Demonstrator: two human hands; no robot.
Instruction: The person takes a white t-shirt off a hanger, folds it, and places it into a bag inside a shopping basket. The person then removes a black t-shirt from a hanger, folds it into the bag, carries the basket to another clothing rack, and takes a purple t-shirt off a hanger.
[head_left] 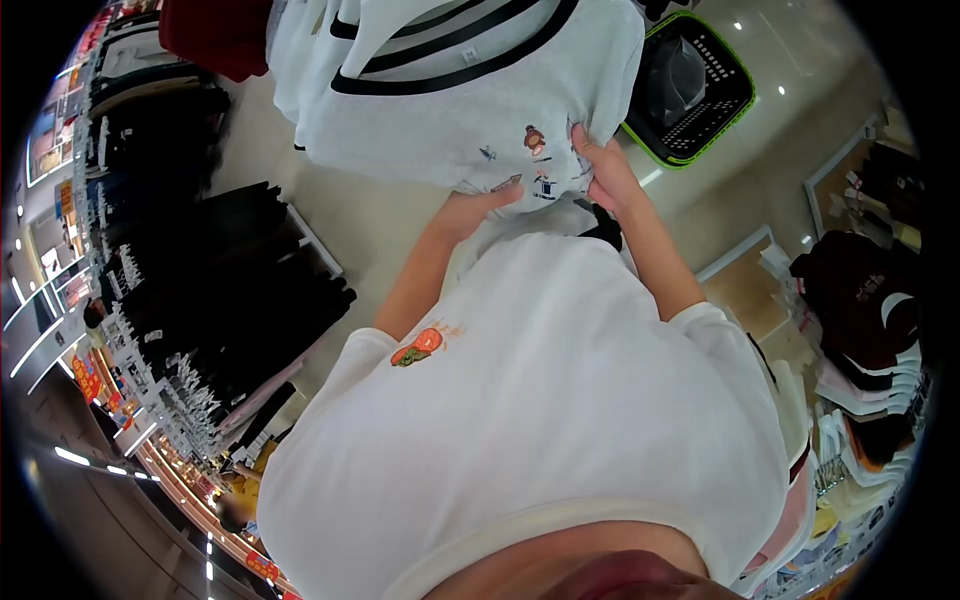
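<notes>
A white shirt [420, 130] with black neck trim and small printed figures hangs in front of me at the top, with more white garments behind it. My left hand [485, 208] grips its lower part, thumb on the fabric near the prints. On the other side of the prints, my right hand [608, 172] pinches the cloth between thumb and fingers. The fingers behind the fabric are partly hidden.
A black basket with a green rim [748, 92] stands on the floor at the upper right. Racks of dark clothes [220, 270] line the left. Dark red garments [860, 290] hang at the right. A person in yellow [240, 495] is at the lower left.
</notes>
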